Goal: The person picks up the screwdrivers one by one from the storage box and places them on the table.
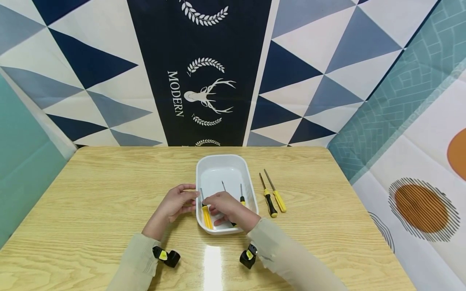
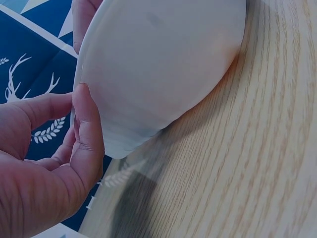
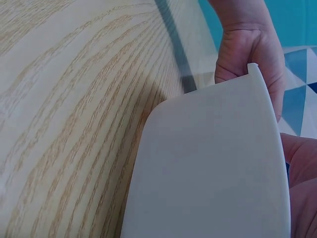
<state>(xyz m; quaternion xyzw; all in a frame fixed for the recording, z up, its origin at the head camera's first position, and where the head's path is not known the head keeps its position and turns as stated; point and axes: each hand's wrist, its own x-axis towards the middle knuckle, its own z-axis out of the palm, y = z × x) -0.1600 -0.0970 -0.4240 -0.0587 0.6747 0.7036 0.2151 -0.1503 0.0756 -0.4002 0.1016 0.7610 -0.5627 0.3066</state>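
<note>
A white plastic tray (image 1: 223, 162) holds several screwdrivers. My left hand (image 1: 181, 202) is at its left side; in the left wrist view, the fingers (image 2: 89, 126) bend at the tray's rim and pinch it. My right hand (image 1: 227, 206) reaches down inside the tray. Its fingertips are right at the dark collar of a screwdriver with a yellow handle (image 1: 207, 218), which lies along the left wall; I cannot tell whether they pinch it. Another screwdriver (image 1: 242, 198) lies near the right wall. A third screwdriver's shank (image 1: 223, 186) points to the far end, its middle hidden under my right hand.
Right of the tray, a black-and-yellow screwdriver (image 1: 268, 200) and a yellow-handled screwdriver (image 1: 278, 199) lie side by side on the wooden table (image 1: 109, 194). Patterned cloth (image 1: 204, 97) hangs behind the table's far edge. A black camera is strapped to each wrist.
</note>
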